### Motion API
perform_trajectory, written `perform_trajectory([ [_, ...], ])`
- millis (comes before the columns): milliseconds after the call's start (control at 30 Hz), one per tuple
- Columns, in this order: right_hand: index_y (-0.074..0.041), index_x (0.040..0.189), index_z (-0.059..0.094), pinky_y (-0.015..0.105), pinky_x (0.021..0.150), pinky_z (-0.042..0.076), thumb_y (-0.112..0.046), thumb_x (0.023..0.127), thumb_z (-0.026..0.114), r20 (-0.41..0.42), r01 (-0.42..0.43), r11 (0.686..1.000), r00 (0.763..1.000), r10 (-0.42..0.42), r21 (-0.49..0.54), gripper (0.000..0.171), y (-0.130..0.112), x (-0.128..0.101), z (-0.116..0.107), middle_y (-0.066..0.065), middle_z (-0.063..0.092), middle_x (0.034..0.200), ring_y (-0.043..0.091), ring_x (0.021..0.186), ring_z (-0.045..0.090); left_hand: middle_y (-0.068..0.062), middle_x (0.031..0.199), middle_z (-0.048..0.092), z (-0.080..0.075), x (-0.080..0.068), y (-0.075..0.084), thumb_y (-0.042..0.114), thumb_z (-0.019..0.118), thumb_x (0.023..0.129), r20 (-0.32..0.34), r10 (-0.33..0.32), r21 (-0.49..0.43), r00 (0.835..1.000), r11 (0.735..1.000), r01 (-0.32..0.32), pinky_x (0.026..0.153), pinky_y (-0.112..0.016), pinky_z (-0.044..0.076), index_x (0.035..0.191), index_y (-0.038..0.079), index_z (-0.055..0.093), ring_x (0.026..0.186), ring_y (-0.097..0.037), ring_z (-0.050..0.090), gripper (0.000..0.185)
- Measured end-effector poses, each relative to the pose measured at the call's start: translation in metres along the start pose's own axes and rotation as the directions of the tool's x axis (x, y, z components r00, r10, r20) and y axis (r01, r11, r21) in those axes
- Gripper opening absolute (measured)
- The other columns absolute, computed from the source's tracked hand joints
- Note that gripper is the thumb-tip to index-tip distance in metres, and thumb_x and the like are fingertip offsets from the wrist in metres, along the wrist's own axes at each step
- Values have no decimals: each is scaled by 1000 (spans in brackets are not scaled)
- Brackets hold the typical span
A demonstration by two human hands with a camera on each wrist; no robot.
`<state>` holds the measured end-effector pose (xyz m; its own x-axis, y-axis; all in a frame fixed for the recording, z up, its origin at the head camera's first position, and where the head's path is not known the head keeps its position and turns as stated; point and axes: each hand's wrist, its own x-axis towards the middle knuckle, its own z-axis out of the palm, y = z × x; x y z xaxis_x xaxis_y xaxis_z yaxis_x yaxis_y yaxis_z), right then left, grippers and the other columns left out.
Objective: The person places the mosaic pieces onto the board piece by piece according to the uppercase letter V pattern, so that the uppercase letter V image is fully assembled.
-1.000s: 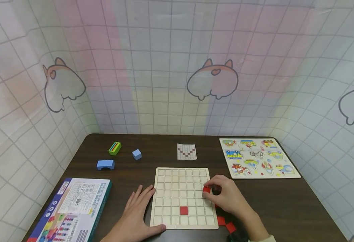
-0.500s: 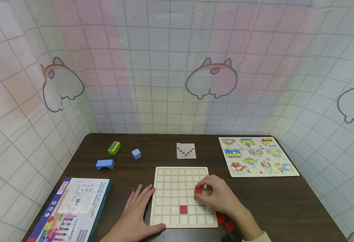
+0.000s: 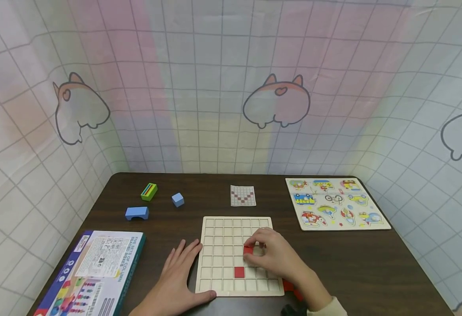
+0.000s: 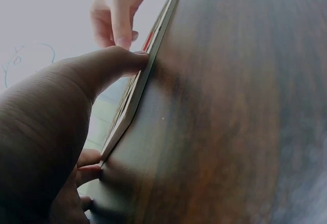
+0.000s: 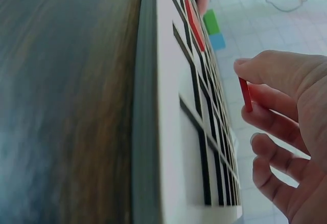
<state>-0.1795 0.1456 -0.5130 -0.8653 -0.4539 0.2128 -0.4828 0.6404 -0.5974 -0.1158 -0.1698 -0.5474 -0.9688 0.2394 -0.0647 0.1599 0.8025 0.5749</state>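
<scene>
A pale wooden grid board (image 3: pixel 217 250) lies on the dark table, with one red square tile (image 3: pixel 239 272) set in a cell of its lower part. Over the board's right half my right hand (image 3: pixel 276 254) pinches another red tile (image 3: pixel 248 250) between thumb and fingertips. In the right wrist view that held tile (image 5: pixel 246 95) stands on edge, apart from the grid. My left hand (image 3: pixel 179 281) lies spread at the board's left side, fingertips at the left edge and thumb at the near edge. In the left wrist view its thumb (image 4: pixel 110 65) touches the board's edge.
More red tiles (image 3: pixel 288 285) lie by the board's lower right corner, partly behind my right forearm. A small patterned grid card (image 3: pixel 243 196) lies beyond the board. Blue blocks (image 3: pixel 137 213) and a green block (image 3: pixel 149 192) stand back left, a box (image 3: pixel 108 263) front left, a picture board (image 3: pixel 335 224) back right.
My right hand has moved left across the board with the pinched red tile, from the right edge toward the middle columns. The left hand and the set tile stay put.
</scene>
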Motion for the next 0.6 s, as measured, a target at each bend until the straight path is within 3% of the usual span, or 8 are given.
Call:
perform_trajectory([
  [467,-25,105,84,26,84,55,-27,90,93,46,15,1000,999,-16,18,17,-18,9,11,-14,74,101,15,96,62,0,182,35,2,-2,-2,93,79,73,-36,42,4,998,999,-41,135,-76,13,174,25,37,174,-43,14,129],
  [600,-26,107,85,27,89,57,-30,91,93,55,5,999,998,-6,33,19,-22,10,16,-15,74,105,13,101,62,0,182,34,2,-2,-2,94,78,74,-38,46,10,998,999,-46,135,-75,14,175,25,37,174,-42,14,129],
])
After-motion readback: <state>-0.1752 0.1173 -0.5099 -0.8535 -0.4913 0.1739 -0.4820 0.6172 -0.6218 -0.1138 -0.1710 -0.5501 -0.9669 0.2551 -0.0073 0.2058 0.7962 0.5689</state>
